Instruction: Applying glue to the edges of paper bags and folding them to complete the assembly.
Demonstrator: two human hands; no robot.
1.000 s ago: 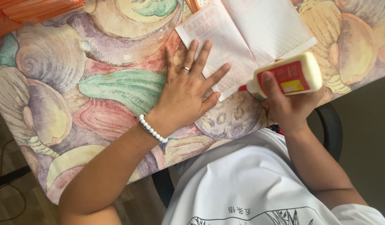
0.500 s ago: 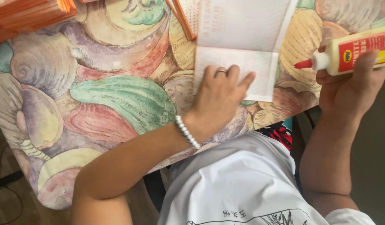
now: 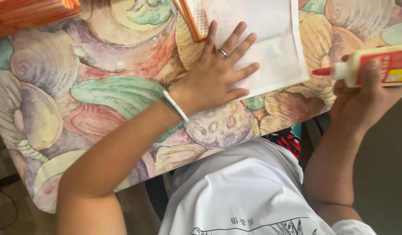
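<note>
light: bright, even daylight | shadows: soft, faint | glare: white paper washed out | focus: slightly soft

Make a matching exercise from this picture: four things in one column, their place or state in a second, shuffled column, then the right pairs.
Things:
1. left hand
2. glue bottle
3. orange stack
4. bracelet

Places or states:
A. at the table's top left corner
B. around the left wrist
C. flat on the white paper
D. held in the right hand, red tip pointing at the paper

Pairs: 1-C, 2-D, 3-A, 4-B
</note>
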